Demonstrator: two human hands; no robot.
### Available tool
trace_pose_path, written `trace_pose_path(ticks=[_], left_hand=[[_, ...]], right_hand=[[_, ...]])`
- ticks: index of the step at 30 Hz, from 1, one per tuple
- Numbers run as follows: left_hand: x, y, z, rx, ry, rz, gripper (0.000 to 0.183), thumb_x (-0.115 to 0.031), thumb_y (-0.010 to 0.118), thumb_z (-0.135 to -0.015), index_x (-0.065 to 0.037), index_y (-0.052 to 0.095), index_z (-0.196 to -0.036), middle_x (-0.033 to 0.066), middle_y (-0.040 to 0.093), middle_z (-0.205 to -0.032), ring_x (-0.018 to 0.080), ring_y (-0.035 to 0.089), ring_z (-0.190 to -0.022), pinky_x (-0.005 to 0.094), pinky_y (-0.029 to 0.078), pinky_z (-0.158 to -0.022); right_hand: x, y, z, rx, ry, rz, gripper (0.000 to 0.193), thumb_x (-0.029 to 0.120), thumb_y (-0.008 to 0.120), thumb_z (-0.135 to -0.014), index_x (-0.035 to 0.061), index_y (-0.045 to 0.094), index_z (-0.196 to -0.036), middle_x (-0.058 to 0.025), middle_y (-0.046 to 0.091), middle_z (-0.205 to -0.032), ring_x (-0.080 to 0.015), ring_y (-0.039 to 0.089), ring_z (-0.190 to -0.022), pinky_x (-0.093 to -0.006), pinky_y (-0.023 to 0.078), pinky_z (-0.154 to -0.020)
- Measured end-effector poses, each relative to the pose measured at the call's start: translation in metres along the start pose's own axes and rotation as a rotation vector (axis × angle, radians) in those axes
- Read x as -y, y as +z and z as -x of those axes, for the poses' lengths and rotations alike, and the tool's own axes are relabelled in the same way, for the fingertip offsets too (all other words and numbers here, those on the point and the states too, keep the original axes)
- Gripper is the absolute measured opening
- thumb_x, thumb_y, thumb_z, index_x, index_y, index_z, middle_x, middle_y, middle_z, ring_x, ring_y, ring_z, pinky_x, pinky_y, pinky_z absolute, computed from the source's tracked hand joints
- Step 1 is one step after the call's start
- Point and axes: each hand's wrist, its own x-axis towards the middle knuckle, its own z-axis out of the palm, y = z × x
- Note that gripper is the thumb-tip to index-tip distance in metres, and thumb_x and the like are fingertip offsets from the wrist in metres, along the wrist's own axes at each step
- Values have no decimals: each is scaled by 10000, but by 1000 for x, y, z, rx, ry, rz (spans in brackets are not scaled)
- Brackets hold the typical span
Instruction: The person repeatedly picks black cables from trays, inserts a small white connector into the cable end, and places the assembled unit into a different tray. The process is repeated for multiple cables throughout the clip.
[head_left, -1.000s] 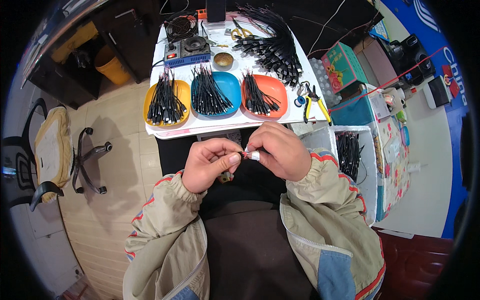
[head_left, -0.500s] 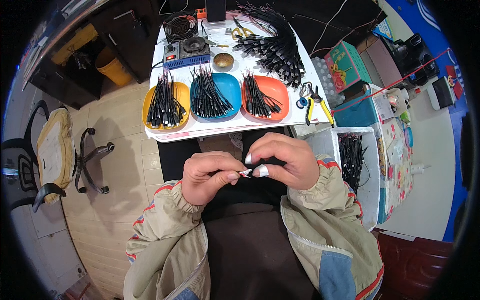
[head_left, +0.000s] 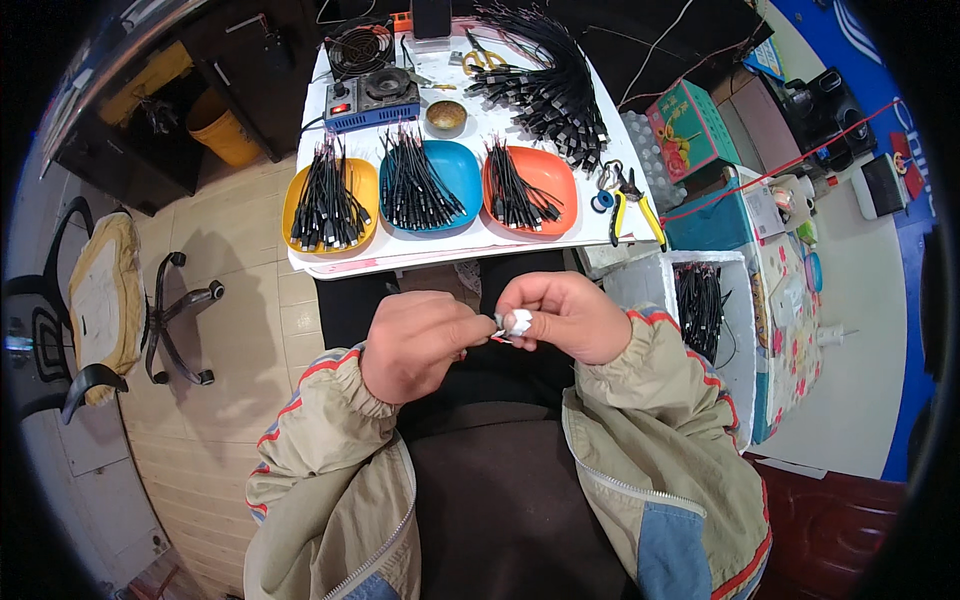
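Over my lap, my left hand [head_left: 425, 340] and my right hand [head_left: 568, 318] meet with their fingertips pinched together. Between them shows a small bit of thin white and red wire ends [head_left: 501, 338]; the rest of that piece is hidden by my fingers. White tape wraps the thumb and forefinger of my right hand. Beyond my hands, three bowls stand in a row along the near table edge: yellow [head_left: 292, 222], blue [head_left: 463, 160] and orange [head_left: 567, 190]. Each holds short black cables with connector plugs and bare-coloured wire ends.
On the white table [head_left: 480, 245] are a blue soldering station [head_left: 372, 108], a fan [head_left: 361, 52], a small round tin [head_left: 446, 117], scissors [head_left: 482, 62], a large cable bundle [head_left: 560, 95] and yellow-handled pliers [head_left: 634, 212]. A foam box [head_left: 745, 345] of cables stands right; an office chair [head_left: 105, 310] left.
My hands have come together. The left has turned with its back upward, and the right thumb and forefinger have closed at the wire ends.
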Motion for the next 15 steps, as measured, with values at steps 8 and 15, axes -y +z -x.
trace_pose_path(ticks=[8, 15], left_hand=[[-9, 9, 8, -165, -403, 529, 91, 30, 617, -845, 39, 678, -911, 78, 621, -718, 118, 576, -614, 237, 434, -543], [-6, 3, -5, -114, -283, 282, 73, 31, 631, -826, 37, 668, -888, 85, 618, -716, 151, 575, -596, 262, 437, -540]], right_hand=[[11, 16, 2, -304, -1044, 1243, 230, 46, 727, -723, 64, 637, -934, -67, 613, -885, -241, 594, -733, -335, 450, -694], [26, 11, 0, -165, -601, 850, 133, 56, 655, -810, 40, 616, -936, -34, 604, -859, -156, 571, -730, -281, 424, -678]])
